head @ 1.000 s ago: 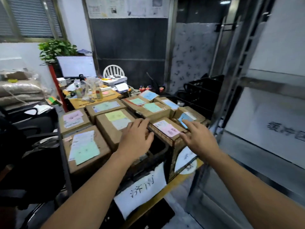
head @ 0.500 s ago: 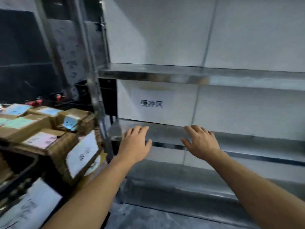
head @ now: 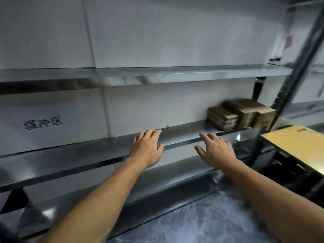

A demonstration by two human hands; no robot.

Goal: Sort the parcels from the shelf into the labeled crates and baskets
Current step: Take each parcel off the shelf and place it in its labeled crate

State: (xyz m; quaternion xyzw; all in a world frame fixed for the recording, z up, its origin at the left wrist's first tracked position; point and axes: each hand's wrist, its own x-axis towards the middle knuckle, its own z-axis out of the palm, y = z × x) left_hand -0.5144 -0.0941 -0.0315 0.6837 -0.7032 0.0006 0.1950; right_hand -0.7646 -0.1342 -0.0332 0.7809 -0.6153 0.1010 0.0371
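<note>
Parcels (head: 242,114), a small cluster of brown cardboard boxes, sit at the far right end of the middle shelf (head: 70,155), pushed back against the pale wall and touching one another; motion blur hides their labels and makes an exact count uncertain. Both hands reach toward that shelf with bare forearms stretched out from the bottom of the view. The left hand (head: 147,148) lies palm down over the shelf's front edge, about midway along it, fingers straight and close together, grasping nothing; whether the fingertips actually touch the metal cannot be told. The right hand (head: 217,149) is just to the right of it, in front of the shelf's lip, fingers spread and relaxed, thumb out to the side, also released and holding nothing. It is nearer the parcels than the left hand but still apart from them. Above the shelf runs an upper shelf (head: 175,74), whose shiny front edge shows smeared skin-toned reflections. On the wall behind the shelf's left part is a sign (head: 43,122) with dark characters, too blurred to read. A dark post (head: 298,67) rises at the shelf's right end, just beside the parcels. Past the post, lower than the shelf, lies a flat yellow panel (head: 298,142). Below the shelf a grey marbled floor (head: 210,216) shows.
</note>
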